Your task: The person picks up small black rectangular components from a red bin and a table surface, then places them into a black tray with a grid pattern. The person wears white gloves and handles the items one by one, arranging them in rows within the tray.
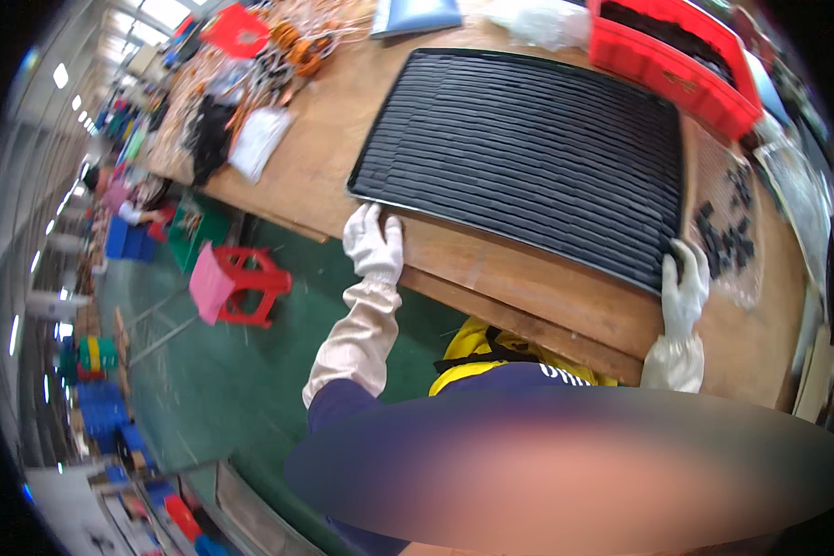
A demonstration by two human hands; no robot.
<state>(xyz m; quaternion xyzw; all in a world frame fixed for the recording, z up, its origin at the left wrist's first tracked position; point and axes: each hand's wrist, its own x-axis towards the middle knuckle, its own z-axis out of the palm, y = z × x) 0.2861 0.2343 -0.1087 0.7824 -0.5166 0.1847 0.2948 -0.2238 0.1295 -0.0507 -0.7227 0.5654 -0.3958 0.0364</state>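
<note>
A wide black tray (528, 157) lies on the wooden table, packed with rows of long dark strips. At its near left corner is my left hand (373, 246), in a white glove, its fingertips on the rim. My right hand (684, 283), also gloved in white, holds the near right corner between thumb and fingers. Some fingertips are hidden at the tray's edge. Beside my right hand, several small black pieces (727, 236) lie on a clear bubble-wrap sheet (746, 283).
A red bin (672, 79) of dark pieces stands behind the tray's right end. Orange cords (301, 51) and a white packet (259, 142) lie at the table's left. A red stool (250, 283) stands on the green floor; another person (120, 197) is farther left.
</note>
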